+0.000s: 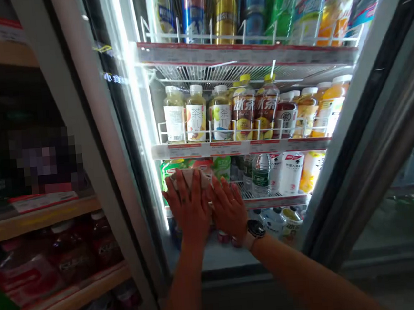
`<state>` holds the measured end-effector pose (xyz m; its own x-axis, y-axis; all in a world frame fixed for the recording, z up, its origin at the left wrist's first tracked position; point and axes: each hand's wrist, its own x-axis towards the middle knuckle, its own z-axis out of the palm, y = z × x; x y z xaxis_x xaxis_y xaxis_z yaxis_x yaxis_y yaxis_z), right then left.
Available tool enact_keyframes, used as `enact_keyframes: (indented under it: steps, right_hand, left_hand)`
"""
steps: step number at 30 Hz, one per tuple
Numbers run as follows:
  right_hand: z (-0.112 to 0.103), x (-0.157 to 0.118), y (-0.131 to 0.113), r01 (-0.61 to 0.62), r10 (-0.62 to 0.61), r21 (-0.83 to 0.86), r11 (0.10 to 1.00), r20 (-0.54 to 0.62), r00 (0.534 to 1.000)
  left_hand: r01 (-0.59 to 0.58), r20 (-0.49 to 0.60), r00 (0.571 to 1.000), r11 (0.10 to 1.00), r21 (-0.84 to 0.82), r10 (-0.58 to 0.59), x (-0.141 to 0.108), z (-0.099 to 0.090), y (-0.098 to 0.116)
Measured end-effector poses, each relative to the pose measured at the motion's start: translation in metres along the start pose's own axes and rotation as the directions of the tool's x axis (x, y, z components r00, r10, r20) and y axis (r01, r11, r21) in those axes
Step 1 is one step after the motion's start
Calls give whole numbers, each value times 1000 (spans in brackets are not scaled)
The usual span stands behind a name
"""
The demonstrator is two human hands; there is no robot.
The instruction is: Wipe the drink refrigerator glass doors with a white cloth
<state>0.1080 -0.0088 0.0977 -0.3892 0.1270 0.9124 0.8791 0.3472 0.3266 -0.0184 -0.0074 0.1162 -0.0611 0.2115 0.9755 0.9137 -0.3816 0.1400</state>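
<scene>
L hand (189, 209) and R hand (229, 208) observed below price-strip shelf (242, 147), fingers (183, 190) extended, unclenched, L hand pressed on pale pkt (190, 178), apparently to steady it, nothing grasped.

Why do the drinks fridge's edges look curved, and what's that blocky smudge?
In the head view, wide-angle distortion bows the silver metal door frame; white glare streaks along the glass door's lit edge; a pixelated patch hides part of the shelving above a wooden shelf.

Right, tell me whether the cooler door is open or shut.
Open: the cooler door stands swung aside, and the left hand and right hand reach inside past it.
</scene>
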Motion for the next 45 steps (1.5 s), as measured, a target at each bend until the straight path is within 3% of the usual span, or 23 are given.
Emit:
enact_keyframes:
  steps: [4, 8, 12, 16, 19, 22, 24, 27, 31, 35, 38, 42, 45]
  right_hand:
    - [1, 0, 1, 0, 0, -2, 1000, -7, 1000]
    - [1, 0, 1, 5, -5, 13, 1000, -13, 1000]
    - [1, 0, 1, -5, 5, 14, 1000, 1, 1000]
    - [0, 0, 1, -15, 14, 21, 1000, 30, 999]
    - [-1, 0, 1, -19, 17, 34, 999, 50, 999]
    - [-1, 0, 1, -19, 17, 34, 999, 49, 999]
    - [-1, 0, 0, -23, 21, 34, 999, 38, 999]
    - [-1, 0, 0, -15, 14, 27, 1000, 37, 999]
    - [1, 0, 0, -19, 18, 5, 1000, 46, 999]
    - [3, -2, -1, -22, 22, 9, 1000, 32, 999]
    - [5, -2, 1, -14, 14, 8, 1000, 11, 1000]
    - [1, -2, 3, -14, 13, 78, 997, 9, 1000]
    - [-14, -2, -6, -108, 101, 197, 974, 44, 994]
  left_hand:
    - [7, -66, 998, 1000, -15, -8, -2, 8, 1]
    - [-57, -37, 998, 998, 19, 58, -19, 8, -4]
    - [-160, 16, 987, 985, 59, 159, -62, 3, -16]
    - [-312, 112, 946, 948, 68, 303, -116, -7, -37]
    - [-371, 185, 918, 925, 87, 351, -133, -13, -51]
    - [-389, 225, 906, 914, 113, 358, -118, -18, -57]
    - [-333, 202, 932, 932, 146, 302, -92, -20, -56]
    - [-125, 91, 989, 982, 144, 113, -49, -21, -48]
    - [99, -19, 995, 994, 36, -98, -18, -12, -30]
    - [188, -79, 979, 982, -19, -189, -26, 4, -11]
    - [135, -57, 989, 990, -47, -137, -40, 11, 1]
    - [55, 24, 998, 993, -101, -53, -55, 8, 9]
    - [76, 140, 989, 972, -224, -45, -62, -1, 6]
